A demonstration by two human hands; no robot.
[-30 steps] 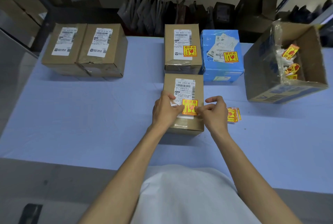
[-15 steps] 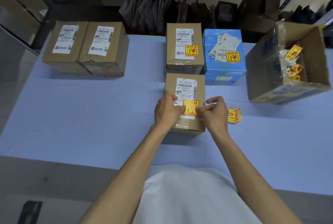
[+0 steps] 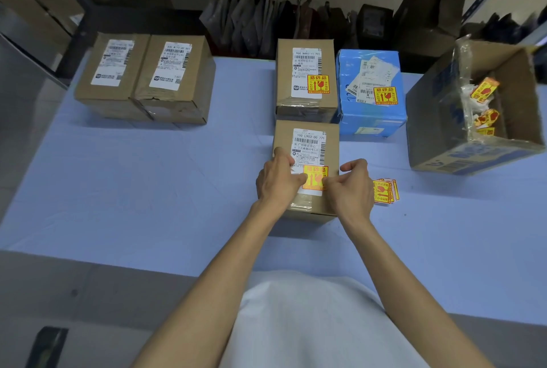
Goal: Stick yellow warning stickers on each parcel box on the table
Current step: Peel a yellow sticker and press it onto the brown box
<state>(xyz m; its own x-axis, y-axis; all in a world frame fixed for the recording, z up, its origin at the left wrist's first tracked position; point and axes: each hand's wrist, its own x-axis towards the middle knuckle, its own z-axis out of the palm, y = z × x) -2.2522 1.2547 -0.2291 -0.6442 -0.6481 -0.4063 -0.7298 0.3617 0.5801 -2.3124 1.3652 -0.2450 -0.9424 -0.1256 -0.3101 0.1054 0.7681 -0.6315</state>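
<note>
Step in hand: laying a yellow sticker (image 3: 315, 176) on the near parcel box (image 3: 307, 142), over the lower end of its white label. The left hand (image 3: 278, 179) pinches the sticker's left edge with curled fingers and the right hand (image 3: 350, 187) pinches the right edge, so both are grasping it. The sticker is blurred, so I can't tell if it's fully stuck down. Likely next: press it flat, let go, then take one from the sticker stack (image 3: 384, 191) lying just right of the grip. Directly beyond the grip, the brown box (image 3: 306, 77) and blue box (image 3: 370, 89) already carry stickers. Two bare brown boxes (image 3: 112, 71) (image 3: 174, 77) sit well left and beyond the grip, touching each other, so that's a long reach. The table (image 3: 148, 190) is open to the left of the grip. An open carton (image 3: 473, 142) crowds the far right, and the table's near edge runs under the forearms.
</note>
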